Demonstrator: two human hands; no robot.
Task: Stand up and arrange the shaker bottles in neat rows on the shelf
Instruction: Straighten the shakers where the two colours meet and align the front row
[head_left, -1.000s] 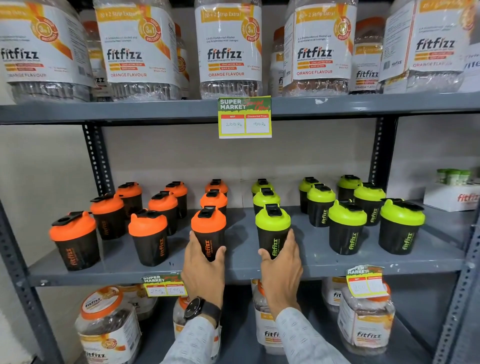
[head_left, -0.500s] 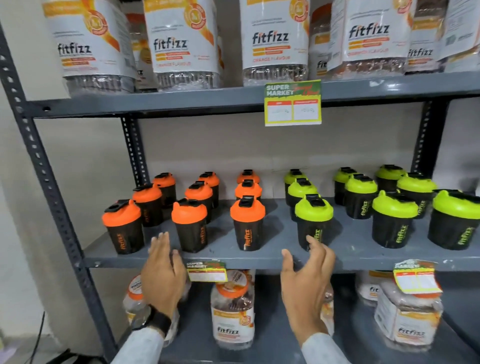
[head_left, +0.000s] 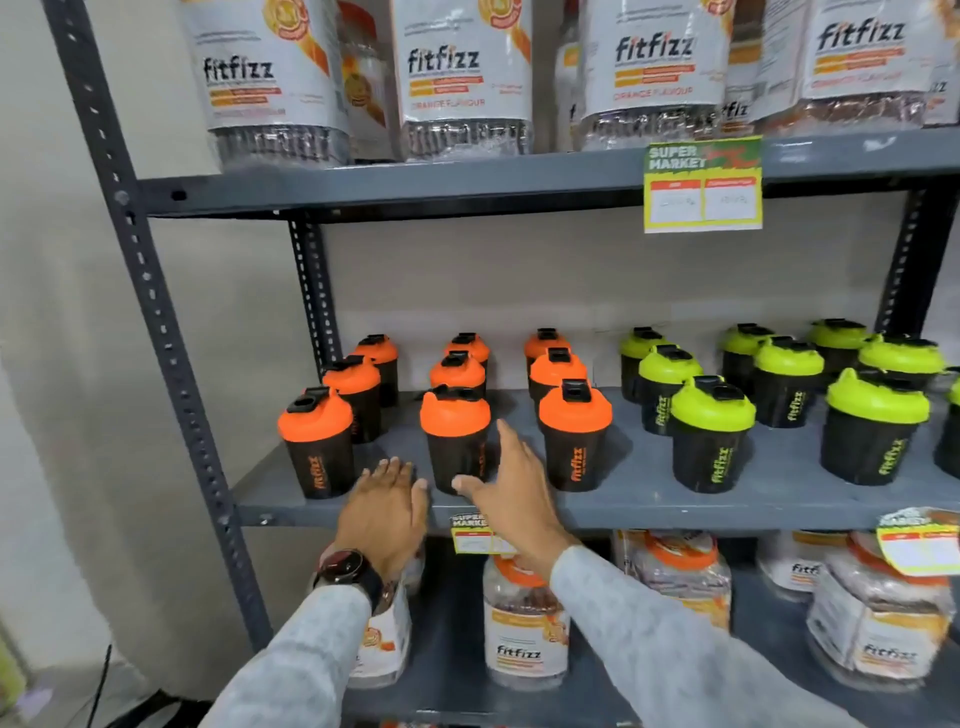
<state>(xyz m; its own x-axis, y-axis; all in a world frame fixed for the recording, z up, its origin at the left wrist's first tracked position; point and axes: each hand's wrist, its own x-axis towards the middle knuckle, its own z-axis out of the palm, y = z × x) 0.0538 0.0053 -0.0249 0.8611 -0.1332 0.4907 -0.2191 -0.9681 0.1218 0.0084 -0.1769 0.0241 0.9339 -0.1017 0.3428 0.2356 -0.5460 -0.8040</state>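
1. Head view: grey metal shelf (head_left: 649, 501) is the landmark; shaker bottles stand upright on its middle deck in rows running front to back.
2. Orange-lid bottles on the shelf's left half, three rows of three. Front middle orange bottle (head_left: 456, 439) stands near the front edge.
3. Green-lid bottles on the right half; front one nearest centre is the green bottle (head_left: 710, 434). Rightmost green one is cut off by the frame edge.
4. Left hand (head_left: 387, 512) is at the shelf's front edge, fingers spread and flat, just left of the front middle orange bottle. Nothing held; contact with the bottle can't be confirmed.
5. Right hand (head_left: 514, 493) is just right of that same bottle, fingers splayed wide, thumb at the bottle's base. Holding nothing; touching or not, can't tell.
6. Watch (head_left: 345, 569) on the left wrist.
7. Price tag (head_left: 704, 184) hangs from the deck above; its print is blurred. A second tag on the front edge is partly hidden by the right hand.
8. Jars on the decks above and below are motion-blurred, the top ones cropped.
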